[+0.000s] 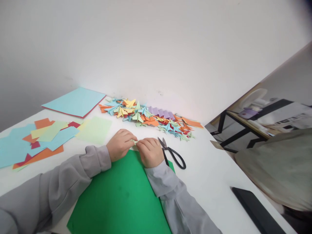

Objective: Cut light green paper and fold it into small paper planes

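With our left hand (pixel 121 144) and right hand (pixel 150 152) close together, we pinch a small pale paper (pixel 135 142) near the twelve o'clock edge of the green sheet (pixel 119 195), likely because so tiny a piece needs both. Scissors (pixel 165 148) lie at three o'clock, seemingly for easy reach.

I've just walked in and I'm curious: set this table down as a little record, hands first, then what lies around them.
Left hand: pinching a small pale paper
Right hand: pinching the same paper
Between the forearms: green sheet
Beside the right hand: black-handled scissors
Along the wall: heap of folded paper pieces, many colours
On the left: loose coloured papers; behind them, a light blue sheet
On the right: flat black object, kind unclear
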`<state>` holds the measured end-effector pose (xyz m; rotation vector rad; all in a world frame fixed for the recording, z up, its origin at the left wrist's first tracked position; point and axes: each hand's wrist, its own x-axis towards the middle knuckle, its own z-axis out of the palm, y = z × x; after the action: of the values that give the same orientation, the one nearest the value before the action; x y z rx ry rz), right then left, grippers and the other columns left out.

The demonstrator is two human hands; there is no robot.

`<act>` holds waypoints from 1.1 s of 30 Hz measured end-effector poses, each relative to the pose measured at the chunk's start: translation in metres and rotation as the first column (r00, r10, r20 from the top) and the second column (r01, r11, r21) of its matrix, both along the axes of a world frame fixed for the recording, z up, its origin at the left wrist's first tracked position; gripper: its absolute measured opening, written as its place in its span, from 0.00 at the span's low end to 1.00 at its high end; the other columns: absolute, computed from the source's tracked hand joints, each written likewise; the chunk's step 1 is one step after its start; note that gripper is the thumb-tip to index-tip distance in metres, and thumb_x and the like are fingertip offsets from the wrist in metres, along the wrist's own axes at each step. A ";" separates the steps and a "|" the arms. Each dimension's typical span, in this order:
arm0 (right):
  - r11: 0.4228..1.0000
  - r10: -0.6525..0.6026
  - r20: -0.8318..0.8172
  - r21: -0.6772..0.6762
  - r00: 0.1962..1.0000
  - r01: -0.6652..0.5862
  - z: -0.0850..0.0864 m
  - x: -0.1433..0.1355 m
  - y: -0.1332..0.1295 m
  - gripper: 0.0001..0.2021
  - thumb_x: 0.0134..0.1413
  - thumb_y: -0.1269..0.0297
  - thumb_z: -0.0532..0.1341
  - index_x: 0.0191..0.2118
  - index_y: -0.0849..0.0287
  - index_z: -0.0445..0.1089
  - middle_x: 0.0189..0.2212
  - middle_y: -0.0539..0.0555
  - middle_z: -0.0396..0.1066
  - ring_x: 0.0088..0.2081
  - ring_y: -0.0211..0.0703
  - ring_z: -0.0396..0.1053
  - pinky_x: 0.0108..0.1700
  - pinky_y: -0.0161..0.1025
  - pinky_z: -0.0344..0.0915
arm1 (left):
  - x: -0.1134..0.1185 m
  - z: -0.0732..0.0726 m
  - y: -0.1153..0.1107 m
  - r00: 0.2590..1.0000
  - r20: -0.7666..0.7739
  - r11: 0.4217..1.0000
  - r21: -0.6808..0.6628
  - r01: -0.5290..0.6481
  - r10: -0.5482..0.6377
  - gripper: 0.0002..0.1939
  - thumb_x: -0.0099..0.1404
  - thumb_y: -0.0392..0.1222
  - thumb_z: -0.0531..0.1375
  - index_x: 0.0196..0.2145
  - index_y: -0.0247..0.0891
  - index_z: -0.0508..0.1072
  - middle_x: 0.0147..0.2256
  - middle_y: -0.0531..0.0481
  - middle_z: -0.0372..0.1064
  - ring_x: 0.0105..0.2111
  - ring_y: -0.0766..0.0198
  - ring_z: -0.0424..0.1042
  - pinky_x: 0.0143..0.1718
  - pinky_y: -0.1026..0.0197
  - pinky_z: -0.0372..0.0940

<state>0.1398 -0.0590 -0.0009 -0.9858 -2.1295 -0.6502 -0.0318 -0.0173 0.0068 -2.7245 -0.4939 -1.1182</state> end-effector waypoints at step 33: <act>0.809 -0.258 -0.894 -0.407 0.366 -0.425 -0.022 0.000 0.012 0.23 0.40 0.53 0.63 0.43 0.59 0.62 0.35 0.57 0.68 0.32 0.43 0.69 0.28 0.40 0.68 | 0.012 0.003 0.001 0.629 0.625 0.430 -0.779 0.458 0.463 0.12 0.53 0.45 0.60 0.26 0.36 0.61 0.23 0.56 0.63 0.23 0.71 0.65 0.24 0.66 0.64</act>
<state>0.1396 -0.0467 -0.0233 -1.1321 -1.2246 0.6639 -0.0199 -0.0165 0.0096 -2.6203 -1.7137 -2.7816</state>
